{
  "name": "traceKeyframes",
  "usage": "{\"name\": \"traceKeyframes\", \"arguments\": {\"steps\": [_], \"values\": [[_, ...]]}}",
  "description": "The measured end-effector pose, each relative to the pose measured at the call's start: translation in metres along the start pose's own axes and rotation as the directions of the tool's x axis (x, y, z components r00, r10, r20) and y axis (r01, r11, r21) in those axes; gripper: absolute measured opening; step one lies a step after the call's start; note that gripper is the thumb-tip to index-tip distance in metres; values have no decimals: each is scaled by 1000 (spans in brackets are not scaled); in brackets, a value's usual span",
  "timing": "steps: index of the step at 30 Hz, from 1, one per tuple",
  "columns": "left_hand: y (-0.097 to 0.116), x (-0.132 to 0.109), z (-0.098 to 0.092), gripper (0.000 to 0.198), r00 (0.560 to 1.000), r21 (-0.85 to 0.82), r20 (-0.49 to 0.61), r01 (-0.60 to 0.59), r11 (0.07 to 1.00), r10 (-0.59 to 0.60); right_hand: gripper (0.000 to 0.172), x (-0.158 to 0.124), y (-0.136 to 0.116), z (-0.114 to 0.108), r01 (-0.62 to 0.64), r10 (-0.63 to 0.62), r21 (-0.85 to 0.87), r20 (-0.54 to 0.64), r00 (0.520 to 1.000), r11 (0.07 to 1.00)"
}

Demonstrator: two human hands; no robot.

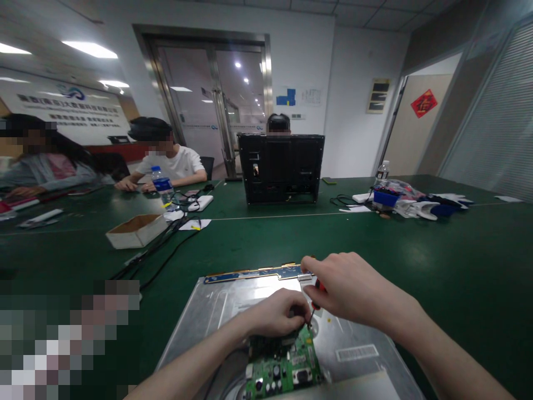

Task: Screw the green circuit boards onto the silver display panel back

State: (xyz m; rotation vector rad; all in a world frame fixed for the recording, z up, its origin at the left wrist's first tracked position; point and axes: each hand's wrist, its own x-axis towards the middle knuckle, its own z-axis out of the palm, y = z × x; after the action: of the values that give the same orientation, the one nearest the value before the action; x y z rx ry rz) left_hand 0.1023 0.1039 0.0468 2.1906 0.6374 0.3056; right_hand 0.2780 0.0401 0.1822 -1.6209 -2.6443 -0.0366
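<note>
A silver metal panel (216,314) lies flat in front of me on the green table, with a blue strip board (254,273) along its far edge. A green circuit board (283,369) sits on the panel near me. My left hand (277,314) is curled, its fingers pinched at the top edge of the green board; what they pinch is hidden. My right hand (347,286) is closed round a red-handled screwdriver (317,297) whose tip points down at the green board's upper right corner.
An open cardboard box (135,230) and black cables (166,244) lie to the left. A black monitor back (281,166) stands mid-table with a person behind it. Two more people sit at far left by a water bottle (162,186). Gloves and bags (416,203) lie at right.
</note>
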Motion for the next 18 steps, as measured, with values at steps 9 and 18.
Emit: {"name": "traceKeyframes", "arguments": {"steps": [9, 18], "values": [[-7, 1, 2, 24, 1000, -15, 17, -19, 1000, 19, 23, -4, 0, -1, 40, -39, 56, -22, 999, 998], [-4, 0, 1, 22, 1000, -16, 19, -4, 1000, 4, 33, -1, -1, -1, -37, 36, -44, -22, 999, 998]]}}
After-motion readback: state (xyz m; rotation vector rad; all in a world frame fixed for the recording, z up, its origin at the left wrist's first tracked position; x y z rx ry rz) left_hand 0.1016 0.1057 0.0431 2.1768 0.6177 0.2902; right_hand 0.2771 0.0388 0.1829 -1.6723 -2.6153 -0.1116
